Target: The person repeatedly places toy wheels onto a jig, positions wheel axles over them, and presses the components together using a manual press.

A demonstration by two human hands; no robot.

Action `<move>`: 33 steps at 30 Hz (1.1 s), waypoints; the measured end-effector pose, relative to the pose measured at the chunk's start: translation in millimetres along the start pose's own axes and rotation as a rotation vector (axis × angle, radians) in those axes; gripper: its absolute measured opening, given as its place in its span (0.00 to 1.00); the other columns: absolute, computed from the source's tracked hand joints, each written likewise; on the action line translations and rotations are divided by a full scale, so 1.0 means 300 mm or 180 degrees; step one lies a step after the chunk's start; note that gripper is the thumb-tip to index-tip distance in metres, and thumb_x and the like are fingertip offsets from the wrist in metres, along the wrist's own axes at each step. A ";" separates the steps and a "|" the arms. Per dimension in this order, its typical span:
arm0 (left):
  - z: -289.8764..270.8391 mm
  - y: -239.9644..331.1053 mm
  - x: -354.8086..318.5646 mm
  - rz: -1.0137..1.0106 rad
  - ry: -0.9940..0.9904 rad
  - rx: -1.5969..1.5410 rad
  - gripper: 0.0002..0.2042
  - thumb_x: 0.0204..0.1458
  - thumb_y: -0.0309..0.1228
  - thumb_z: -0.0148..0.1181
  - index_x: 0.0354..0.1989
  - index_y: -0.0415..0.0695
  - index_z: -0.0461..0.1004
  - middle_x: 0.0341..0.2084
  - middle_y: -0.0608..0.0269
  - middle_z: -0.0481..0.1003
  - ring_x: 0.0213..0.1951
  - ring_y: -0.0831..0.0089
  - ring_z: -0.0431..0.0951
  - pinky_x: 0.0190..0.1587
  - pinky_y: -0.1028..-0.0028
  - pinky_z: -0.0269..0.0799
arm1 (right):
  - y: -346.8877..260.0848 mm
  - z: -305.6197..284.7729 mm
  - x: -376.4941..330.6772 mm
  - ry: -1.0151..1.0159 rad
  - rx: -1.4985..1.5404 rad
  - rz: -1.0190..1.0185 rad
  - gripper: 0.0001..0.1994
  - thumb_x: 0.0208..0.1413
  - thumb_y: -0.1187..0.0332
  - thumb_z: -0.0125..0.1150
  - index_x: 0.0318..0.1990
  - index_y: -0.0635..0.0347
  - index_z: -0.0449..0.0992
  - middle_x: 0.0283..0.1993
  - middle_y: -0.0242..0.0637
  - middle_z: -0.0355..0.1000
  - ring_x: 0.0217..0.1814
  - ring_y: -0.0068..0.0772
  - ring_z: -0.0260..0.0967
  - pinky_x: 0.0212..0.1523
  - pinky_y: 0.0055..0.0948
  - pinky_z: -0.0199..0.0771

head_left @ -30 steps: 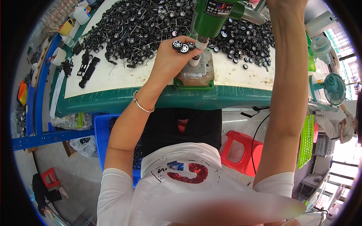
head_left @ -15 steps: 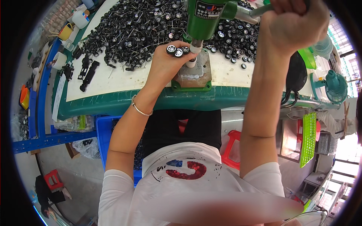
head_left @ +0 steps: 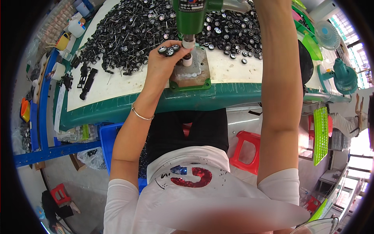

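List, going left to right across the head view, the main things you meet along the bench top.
Yellow jug → black toy car chassis → left hand holding small wheels → green press → right forearm → green fan.

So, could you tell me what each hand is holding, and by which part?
The left hand pinches small black toy wheels between its fingertips, beside the green press. The right arm runs up out of view, so its hold cannot be told.
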State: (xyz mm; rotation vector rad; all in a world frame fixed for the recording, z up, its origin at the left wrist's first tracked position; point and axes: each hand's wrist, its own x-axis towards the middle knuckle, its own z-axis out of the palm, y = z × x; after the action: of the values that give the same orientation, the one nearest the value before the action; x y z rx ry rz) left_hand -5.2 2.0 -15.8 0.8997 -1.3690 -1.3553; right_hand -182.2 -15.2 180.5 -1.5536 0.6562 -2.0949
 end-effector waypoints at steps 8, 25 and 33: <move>-0.194 -0.061 -0.006 -0.0583 0.0339 -0.1656 0.08 0.53 0.32 0.61 0.36 0.41 0.76 0.29 0.63 0.79 0.36 0.75 0.79 0.30 0.79 0.69 | 0.027 -0.090 0.115 0.0104 0.2161 0.3434 0.14 0.62 0.58 0.53 0.38 0.61 0.68 0.21 0.24 0.58 0.17 0.16 0.51 0.16 0.18 0.53; -0.881 -0.021 -0.678 -0.1422 -0.0104 0.3465 0.19 0.41 0.27 0.68 0.44 0.40 0.75 0.32 0.63 0.77 0.37 0.71 0.77 0.45 0.73 0.71 | 0.302 -0.501 -0.629 -0.1337 -0.3453 0.1080 0.09 0.53 0.71 0.61 0.42 0.60 0.76 0.40 0.34 0.69 0.37 0.30 0.66 0.39 0.29 0.67; -0.518 0.077 -0.371 -0.0126 0.0146 0.2217 0.09 0.51 0.28 0.62 0.39 0.39 0.78 0.31 0.63 0.79 0.33 0.78 0.76 0.38 0.79 0.70 | 0.337 -0.388 -0.667 -0.1442 -0.3143 0.1003 0.07 0.51 0.75 0.61 0.38 0.64 0.75 0.37 0.36 0.67 0.33 0.28 0.65 0.36 0.25 0.67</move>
State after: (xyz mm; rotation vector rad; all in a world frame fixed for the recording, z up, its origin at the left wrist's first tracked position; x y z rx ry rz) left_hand 174.9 69.6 -22.5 1.4023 -1.8301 -0.8686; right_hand -233.6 39.7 -60.7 -2.1039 1.7591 -1.1160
